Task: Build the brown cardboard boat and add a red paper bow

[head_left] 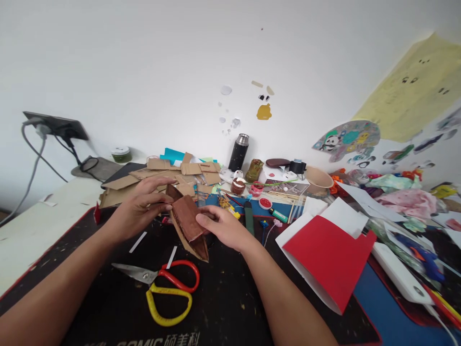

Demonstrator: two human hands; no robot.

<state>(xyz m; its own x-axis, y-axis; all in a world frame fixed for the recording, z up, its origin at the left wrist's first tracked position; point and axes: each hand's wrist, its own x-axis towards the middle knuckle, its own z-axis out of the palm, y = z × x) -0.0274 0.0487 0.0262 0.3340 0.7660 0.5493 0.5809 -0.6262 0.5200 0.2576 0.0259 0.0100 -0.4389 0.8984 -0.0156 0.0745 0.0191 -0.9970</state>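
Between my two hands is a small boat-shaped cardboard model (188, 218), with pointed ends and a reddish-brown box-like part in its middle. It is tilted above the black mat. My left hand (146, 204) pinches its upper left end between thumb and fingers. The thumb and fingers of my right hand (223, 226) close on the right side of the brown part; some of those fingertips are hidden behind it. Nearer to me lie scissors (158, 286) with one red and one yellow handle, blades apart. Two white paper strips (138, 242) lie by them.
Cardboard scraps (144, 179) pile up behind my left hand. A black thermos (239, 153) stands against the wall. Red paper (329, 257) lies at the right, near a white power strip (401, 274). Paint pots (238, 186) and a green marker-like stick (248, 217) lie beyond my right hand.
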